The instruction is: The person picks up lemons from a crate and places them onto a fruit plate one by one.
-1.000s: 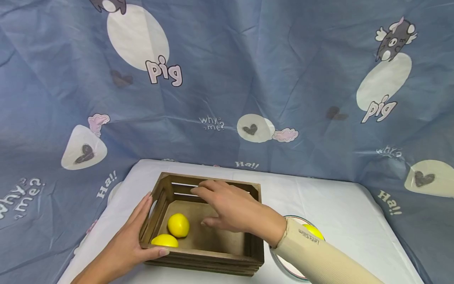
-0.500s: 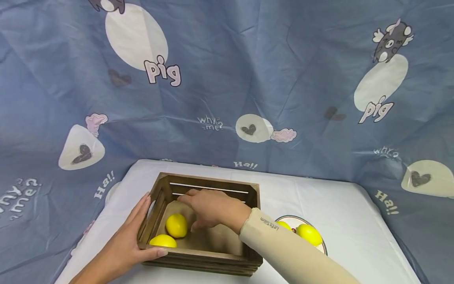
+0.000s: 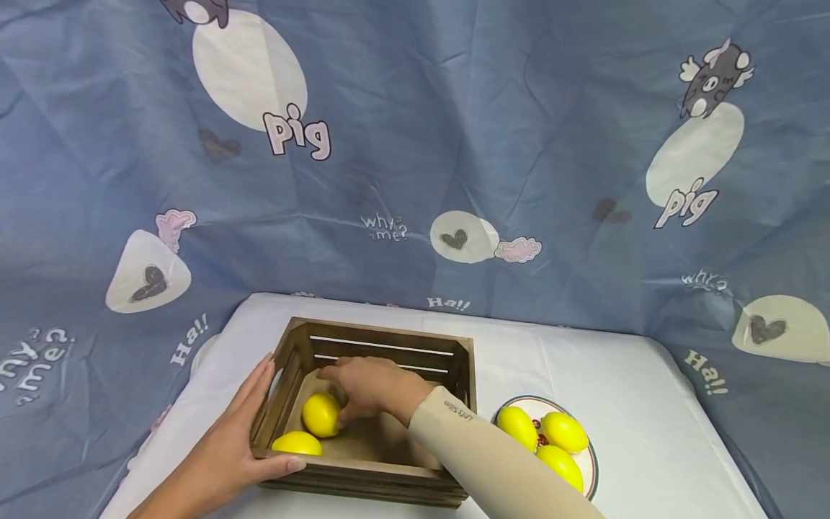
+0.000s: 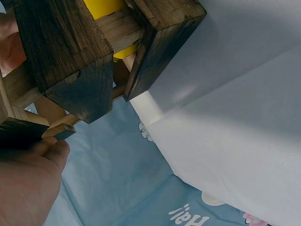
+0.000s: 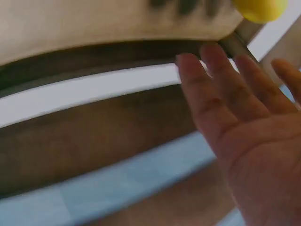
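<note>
A brown slatted wooden crate (image 3: 382, 476) stands on the white-covered table. My left hand (image 3: 227, 436) grips its left front corner, thumb along the front rim and fingers against the left side. Two lemons lie inside: one lemon (image 3: 320, 414) towards the left, the other lemon (image 3: 297, 442) in the front left corner, partly hidden by the front wall. My right hand (image 3: 376, 386) reaches down into the crate, thumb right beside the first lemon. Its fingers extend loosely past the lemon in the right wrist view (image 5: 258, 117), with the palm bare.
Right of the crate, partly behind the right sleeve (image 3: 486, 454), stands a round plate (image 3: 589, 476) bearing several lemons (image 3: 564, 431). Blue printed cloth (image 3: 389, 158) hangs behind and to the sides of the table.
My right hand has moved left and down inside the crate, up to the lemon. The sleeve has shifted left, uncovering the plate of lemons. My left hand has stayed on the crate.
</note>
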Demonstrator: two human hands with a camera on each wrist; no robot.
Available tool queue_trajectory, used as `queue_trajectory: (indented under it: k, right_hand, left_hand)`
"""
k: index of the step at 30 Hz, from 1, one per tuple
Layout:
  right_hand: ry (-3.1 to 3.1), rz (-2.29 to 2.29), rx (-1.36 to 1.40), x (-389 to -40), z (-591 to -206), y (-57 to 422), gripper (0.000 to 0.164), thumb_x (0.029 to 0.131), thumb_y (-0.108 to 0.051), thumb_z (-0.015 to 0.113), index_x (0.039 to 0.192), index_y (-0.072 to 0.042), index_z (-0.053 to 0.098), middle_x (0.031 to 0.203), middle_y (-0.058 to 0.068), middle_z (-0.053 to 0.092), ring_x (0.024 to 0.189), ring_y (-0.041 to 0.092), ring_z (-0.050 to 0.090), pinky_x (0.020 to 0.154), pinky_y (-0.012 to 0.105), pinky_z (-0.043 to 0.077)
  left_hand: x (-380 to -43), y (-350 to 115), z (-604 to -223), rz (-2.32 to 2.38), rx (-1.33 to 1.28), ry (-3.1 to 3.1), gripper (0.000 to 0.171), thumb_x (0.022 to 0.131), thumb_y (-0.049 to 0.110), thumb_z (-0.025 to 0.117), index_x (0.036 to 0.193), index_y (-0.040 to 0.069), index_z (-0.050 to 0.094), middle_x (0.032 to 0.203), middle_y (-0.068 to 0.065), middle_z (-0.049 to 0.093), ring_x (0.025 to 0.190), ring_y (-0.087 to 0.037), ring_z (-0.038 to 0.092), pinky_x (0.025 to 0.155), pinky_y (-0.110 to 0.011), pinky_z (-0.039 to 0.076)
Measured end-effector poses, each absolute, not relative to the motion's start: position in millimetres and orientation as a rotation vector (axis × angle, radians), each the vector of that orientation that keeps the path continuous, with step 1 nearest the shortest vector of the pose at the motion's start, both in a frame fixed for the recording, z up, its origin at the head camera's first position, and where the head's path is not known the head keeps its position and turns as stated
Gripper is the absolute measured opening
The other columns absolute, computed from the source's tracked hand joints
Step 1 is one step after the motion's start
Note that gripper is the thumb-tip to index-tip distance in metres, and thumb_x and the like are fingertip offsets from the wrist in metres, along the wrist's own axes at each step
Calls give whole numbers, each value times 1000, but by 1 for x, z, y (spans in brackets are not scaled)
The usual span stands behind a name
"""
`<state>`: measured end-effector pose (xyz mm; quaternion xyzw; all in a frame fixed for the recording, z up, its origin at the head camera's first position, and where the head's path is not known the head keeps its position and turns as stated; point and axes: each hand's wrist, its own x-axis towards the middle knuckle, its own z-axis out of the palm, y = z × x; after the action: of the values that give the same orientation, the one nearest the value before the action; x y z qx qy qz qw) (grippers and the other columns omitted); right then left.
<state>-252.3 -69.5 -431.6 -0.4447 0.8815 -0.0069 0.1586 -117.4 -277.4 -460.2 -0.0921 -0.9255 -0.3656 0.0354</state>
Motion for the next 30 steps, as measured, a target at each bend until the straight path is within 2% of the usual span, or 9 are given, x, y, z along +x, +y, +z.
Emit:
queue_trajectory:
  k: [5, 12, 20, 30]
  right_hand:
    - [2541, 22, -1354, -251, -444, -75, 74, 88, -46, 84, 154, -30, 54, 142, -10, 61, 113, 7, 63, 93, 27, 54]
    - [2548, 110, -1379, -246, -455, -76, 73, 84, -48, 87, 150, -33, 57, 137, -12, 62, 111, 6, 64, 90, 27, 54]
    - [2582, 157, -1406, -240, -452, -80, 63, 80, -45, 92, 135, -33, 65, 115, -13, 64, 92, 6, 63, 79, 25, 55]
    - [2584, 183, -1407, -236, -463, -84, 61, 78, -47, 93, 127, -30, 60, 109, -13, 61, 86, 4, 59, 73, 23, 53]
  left_hand:
    - [-117, -276, -463, -1135, -274, -2856, 132, 78, 49, 91, 170, 15, 3, 175, -10, 0, 147, -56, 27, 98, -79, 38]
    - [-118, -276, -465, -1151, -262, -2855, 133, 78, 49, 91, 170, 17, 1, 176, -8, 0, 148, -55, 27, 99, -79, 37]
    - [-118, -280, -459, -1178, -256, -2843, 135, 77, 47, 93, 170, 21, 0, 176, -6, -1, 150, -54, 23, 101, -79, 34]
    - [-116, -278, -462, -1189, -257, -2834, 134, 77, 43, 93, 170, 20, -1, 176, -8, -1, 149, -55, 23, 100, -81, 33]
